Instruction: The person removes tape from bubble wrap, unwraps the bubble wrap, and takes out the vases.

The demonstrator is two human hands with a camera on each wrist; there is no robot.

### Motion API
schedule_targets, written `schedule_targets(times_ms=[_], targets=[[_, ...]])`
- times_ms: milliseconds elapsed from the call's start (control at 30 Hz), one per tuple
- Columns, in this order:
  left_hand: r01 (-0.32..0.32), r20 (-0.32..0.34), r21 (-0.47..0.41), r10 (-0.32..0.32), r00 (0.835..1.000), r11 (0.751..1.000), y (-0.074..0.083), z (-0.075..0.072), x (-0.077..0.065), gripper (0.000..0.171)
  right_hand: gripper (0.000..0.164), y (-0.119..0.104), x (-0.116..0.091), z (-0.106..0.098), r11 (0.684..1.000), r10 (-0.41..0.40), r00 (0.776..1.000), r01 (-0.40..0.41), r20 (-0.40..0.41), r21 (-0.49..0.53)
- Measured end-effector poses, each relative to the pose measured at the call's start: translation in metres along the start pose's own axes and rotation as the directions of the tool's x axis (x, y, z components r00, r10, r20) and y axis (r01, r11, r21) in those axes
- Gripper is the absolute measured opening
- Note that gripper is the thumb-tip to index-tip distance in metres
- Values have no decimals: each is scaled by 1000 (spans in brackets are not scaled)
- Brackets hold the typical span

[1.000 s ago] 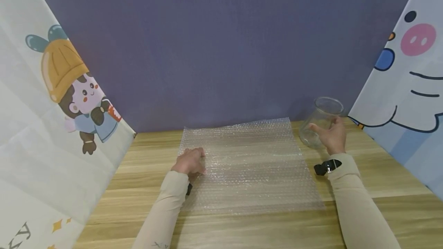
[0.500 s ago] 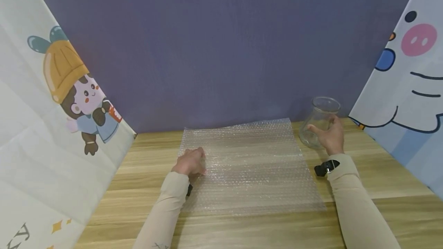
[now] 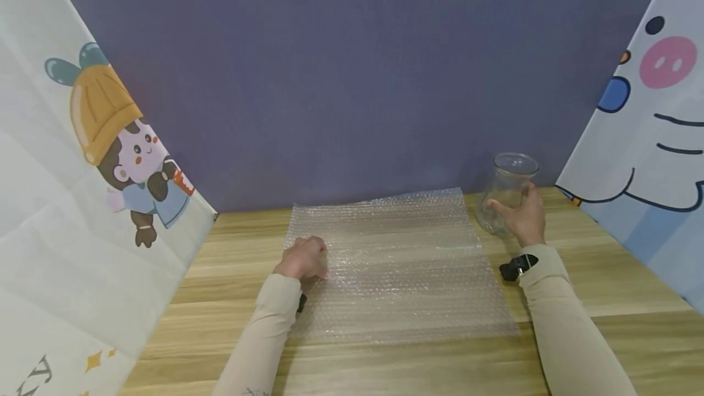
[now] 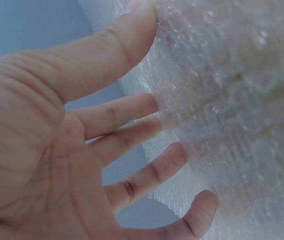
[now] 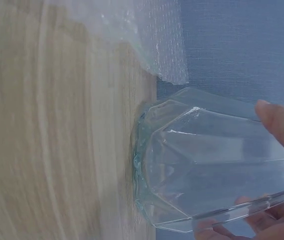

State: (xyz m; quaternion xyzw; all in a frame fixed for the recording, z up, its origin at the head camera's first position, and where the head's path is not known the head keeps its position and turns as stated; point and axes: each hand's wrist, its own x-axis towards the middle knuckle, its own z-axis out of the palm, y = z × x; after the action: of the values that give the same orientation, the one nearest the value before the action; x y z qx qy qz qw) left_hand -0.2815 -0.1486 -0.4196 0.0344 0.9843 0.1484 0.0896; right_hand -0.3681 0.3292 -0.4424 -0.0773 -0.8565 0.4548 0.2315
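Observation:
A clear glass vase with a wide round rim stands near the back right of the table. My right hand grips it by the side, thumb on the near left and fingers around the other side. Faceted walls and the thick vase base on the wood show in the right wrist view. A sheet of bubble wrap lies flat in the middle. My left hand rests on its left part. In the left wrist view its fingers are spread and loosely bent, tips touching the bubble wrap.
The wooden tabletop reaches a blue-purple back wall. A white sheet with a cartoon child hangs on the left. On the right hangs another printed sheet with a pink snout, close to the vase.
The vase has gone from leaning right to nearly upright, its rim shifting left, and my right hand has moved slightly left with it. My left hand stays almost still.

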Motion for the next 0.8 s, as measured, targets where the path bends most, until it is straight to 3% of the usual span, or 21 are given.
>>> schedule_targets(times_ms=[233, 800], targets=[[-25, 3, 41, 24, 1000, 999, 1, -1, -1, 60, 96, -1, -2, 1, 1000, 18, 1000, -18, 11, 1], [-38, 20, 36, 37, 999, 999, 1, 0, 1, 62, 99, -3, -3, 1, 1000, 24, 999, -24, 43, -4]])
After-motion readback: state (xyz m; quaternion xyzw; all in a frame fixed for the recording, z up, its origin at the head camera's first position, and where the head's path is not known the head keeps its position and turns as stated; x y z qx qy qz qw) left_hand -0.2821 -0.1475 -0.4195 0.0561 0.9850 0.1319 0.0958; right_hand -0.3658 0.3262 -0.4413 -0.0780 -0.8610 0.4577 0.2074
